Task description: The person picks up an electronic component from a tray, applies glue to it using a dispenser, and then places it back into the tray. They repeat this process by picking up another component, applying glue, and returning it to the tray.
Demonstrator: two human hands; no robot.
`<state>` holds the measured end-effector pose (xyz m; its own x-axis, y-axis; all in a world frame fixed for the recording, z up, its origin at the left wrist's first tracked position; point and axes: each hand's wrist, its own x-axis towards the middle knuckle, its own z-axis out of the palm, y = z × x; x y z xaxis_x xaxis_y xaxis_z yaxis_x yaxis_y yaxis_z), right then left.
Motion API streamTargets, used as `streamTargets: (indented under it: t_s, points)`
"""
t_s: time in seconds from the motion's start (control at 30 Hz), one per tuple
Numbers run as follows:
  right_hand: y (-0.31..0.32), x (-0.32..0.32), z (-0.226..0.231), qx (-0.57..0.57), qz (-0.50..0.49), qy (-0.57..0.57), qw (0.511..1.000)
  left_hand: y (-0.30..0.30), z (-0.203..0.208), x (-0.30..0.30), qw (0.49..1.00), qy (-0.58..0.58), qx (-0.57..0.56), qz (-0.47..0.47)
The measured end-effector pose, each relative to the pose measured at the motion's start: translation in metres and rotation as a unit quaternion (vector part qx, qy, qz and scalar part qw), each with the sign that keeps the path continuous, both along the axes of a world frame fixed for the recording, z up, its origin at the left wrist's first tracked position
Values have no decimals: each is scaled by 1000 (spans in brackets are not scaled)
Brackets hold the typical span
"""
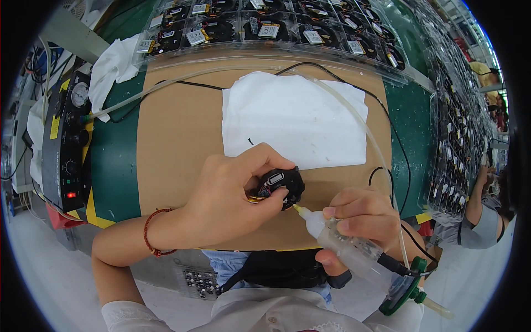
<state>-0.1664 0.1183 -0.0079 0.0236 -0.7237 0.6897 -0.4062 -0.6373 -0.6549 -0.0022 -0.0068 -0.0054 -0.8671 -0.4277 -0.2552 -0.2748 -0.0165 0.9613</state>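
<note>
Between the thumb and fingers of my left hand (235, 193) is a small round black electronic device (284, 183), tilted up over the cardboard. Thin wires and a bit of yellow show beside my thumb. My right hand (368, 218) is closed round a translucent dispensing syringe (351, 252) with a green cap (406, 290) at its rear. Its pale yellow needle tip (298, 208) meets or nearly meets the lower edge of the device; I cannot tell whether they touch. A clear air hose and a black cable run to the syringe.
A white cloth (296, 124) lies on the cardboard sheet (177, 138). The dispenser box (69, 144) with gauge and red light stands left, beside a crumpled white cloth (113, 69). Clear trays of similar devices (268, 30) fill the back; more trays (453, 127) stand right, near another person (481, 213).
</note>
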Motion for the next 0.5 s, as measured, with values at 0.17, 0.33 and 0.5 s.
streamTargets:
  t_s: [0.17,0.33,0.5]
  points:
    - [-3,1,2,-3,10,5,1000,0,0,1,1000,1,1,4]
    - [-4,-1,3,-10,16,7,1000,0,0,-1,1000,3,-2,3]
    - [-4,-2,4,1,27,14,1000,0,-1,0,1000,8,-7,7]
